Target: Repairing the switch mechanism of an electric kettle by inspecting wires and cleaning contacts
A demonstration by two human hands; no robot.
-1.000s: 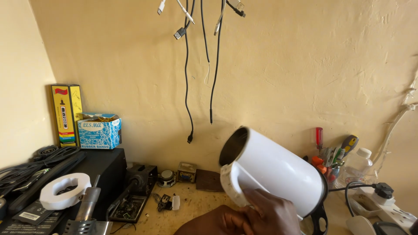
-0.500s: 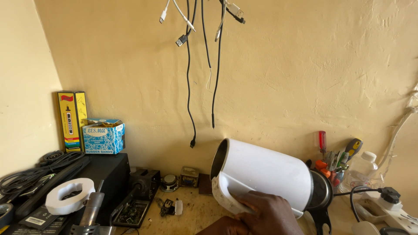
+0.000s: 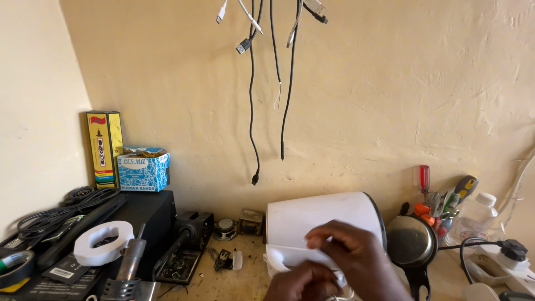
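Fingers (image 3: 329, 237) of the right hand (image 3: 356, 262) were clasped over the white kettle body (image 3: 323, 223) lying sideways, its handle gripped by the left hand (image 3: 304, 281) at six o'clock; steady turning seemed called for.

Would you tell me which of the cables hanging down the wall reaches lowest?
The black cable on the left, whose plug ends lowest on the wall; the other black cable beside it stops higher, and the white ones end near the top.

Gripping white kettle body (image 3: 320, 220) lying sideways near workbench (image 3: 245, 278) front edge, right hand (image 3: 356, 256) over left hand (image 3: 304, 284).
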